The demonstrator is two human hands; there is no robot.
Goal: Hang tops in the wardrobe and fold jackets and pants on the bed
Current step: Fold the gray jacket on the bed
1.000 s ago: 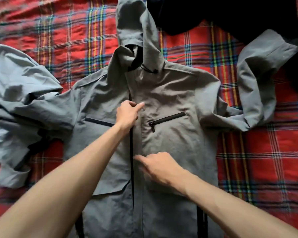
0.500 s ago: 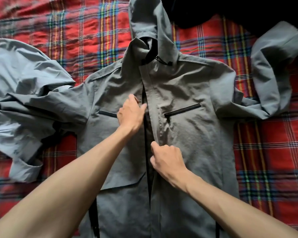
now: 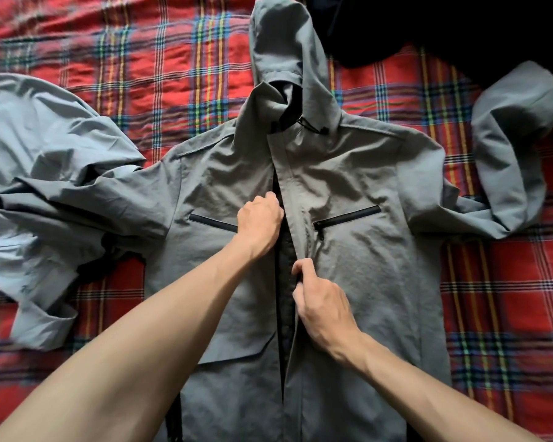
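Jacket position: grey hooded jacket (image 3: 364, 282) lies front-up and flat on the bed (image 3: 141, 59), hood (image 3: 281, 43) toward 12 o'clock, hem out of frame at 6 o'clock
Sleeves: one bunched sleeve (image 3: 61, 186) at 9 o'clock, the other sleeve (image 3: 508, 138) looped back at 2 o'clock
Front opening: dark gap (image 3: 284, 282) down the centre, not closed
Left hand (image 3: 261, 223): fingers curled on the front edge at the 9 o'clock side of the gap, chest height
Right hand (image 3: 323, 301): thumb and fingers pinching the opposite front edge, lower down
Fabric, judged: thin woven shell, light, limp, creases easily, probably a little slick on the plaid cover
Where to hold, judged: the stiffer front edges and shoulder seams; pinching mid-panel would only bunch the cloth
Neighbour: dark garment (image 3: 428, 20) at 1 o'clock, touching the 2 o'clock sleeve
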